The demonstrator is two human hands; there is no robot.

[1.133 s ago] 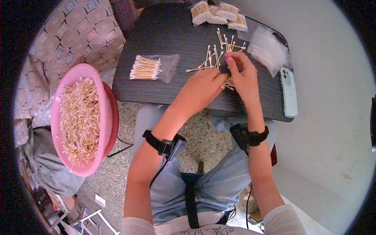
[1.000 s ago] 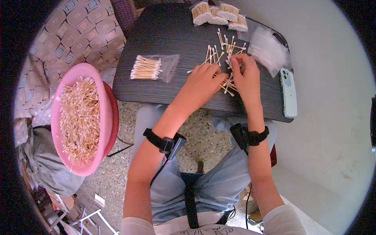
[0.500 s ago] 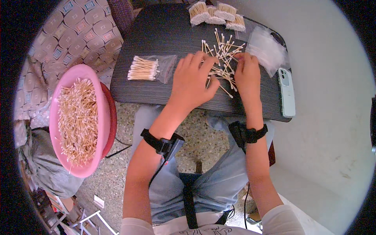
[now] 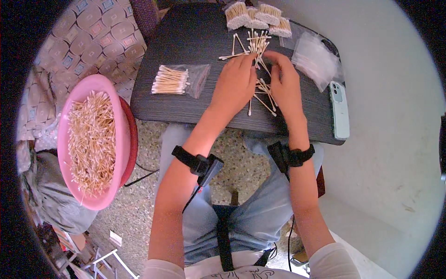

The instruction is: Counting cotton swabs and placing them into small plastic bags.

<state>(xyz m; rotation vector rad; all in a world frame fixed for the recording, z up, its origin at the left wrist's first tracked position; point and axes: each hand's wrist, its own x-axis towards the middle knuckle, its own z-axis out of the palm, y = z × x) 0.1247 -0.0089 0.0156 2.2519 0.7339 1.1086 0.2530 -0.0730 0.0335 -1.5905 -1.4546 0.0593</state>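
Loose cotton swabs (image 4: 259, 43) form a rough bunch on the dark table, between my two hands. My left hand (image 4: 234, 79) is closed at the bunch's lower end, its fingers and thumb drawn together on the swabs; the fingertips are partly hidden. From the other side my right hand (image 4: 286, 86) curves in, index finger against the bunch and thumb apart from it. More loose swabs (image 4: 265, 95) lie crosswise below, between my wrists. To the left, a clear plastic bag (image 4: 199, 80) holds a neat row of swabs (image 4: 170, 80).
Filled swab packets (image 4: 254, 17) sit at the table's far edge. A stack of clear bags (image 4: 317, 58) and a pale phone (image 4: 340, 110) lie on the right, near the wall. Left of the table, a pink basin (image 4: 124, 139) is heaped with swabs.
Both hands have moved closer together and slightly away from me. The scattered swabs between them are now gathered into a narrower bunch, with a few left apart on the left side.
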